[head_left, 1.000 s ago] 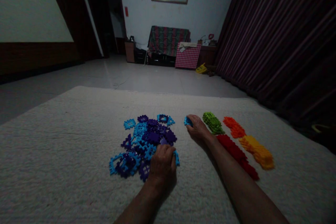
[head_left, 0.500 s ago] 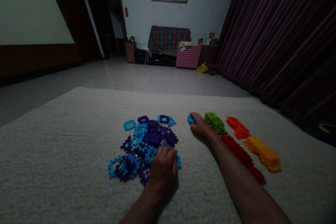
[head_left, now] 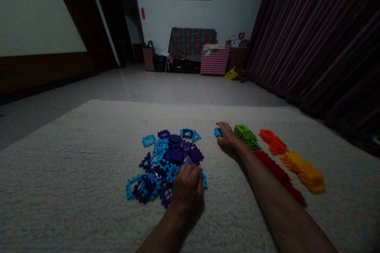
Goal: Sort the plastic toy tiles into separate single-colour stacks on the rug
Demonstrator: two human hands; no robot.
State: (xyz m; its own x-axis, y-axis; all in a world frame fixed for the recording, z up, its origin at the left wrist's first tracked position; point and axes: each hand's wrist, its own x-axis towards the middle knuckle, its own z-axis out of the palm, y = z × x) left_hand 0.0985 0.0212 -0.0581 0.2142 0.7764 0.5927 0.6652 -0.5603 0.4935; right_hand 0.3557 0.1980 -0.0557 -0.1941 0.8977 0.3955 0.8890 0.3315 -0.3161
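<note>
My left hand (head_left: pixel 187 185) is closed at the near right side of a pile of purple and light blue plastic building tiles (head_left: pixel 176 155) with toothed edges. A light blue toothed tile (head_left: pixel 204 180) sticks out past its fingers on the right; the fingertips are hidden. Farther forward and to the right, my right hand (head_left: pixel 228 135) has its thumb and fingers around a small light blue toothed tile (head_left: pixel 217 132) on the mat. Just right of that hand lies a row of green tiles (head_left: pixel 247 136), and a red row (head_left: pixel 271 168) runs beyond my right forearm.
Orange tiles (head_left: pixel 272 141) and yellow tiles (head_left: pixel 303 172) lie in overlapping rows at the right. Everything rests on a cream mat (head_left: pixel 74 166) over a tiled floor (head_left: pixel 178 89). A dark curtain (head_left: pixel 308 39) hangs on the right, and a covered low cabinet (head_left: pixel 191 43) stands by the far wall.
The view has shifted slightly. My right hand's fingers have spread a little around the light blue tile. My left hand stays closed at the pile's edge.
</note>
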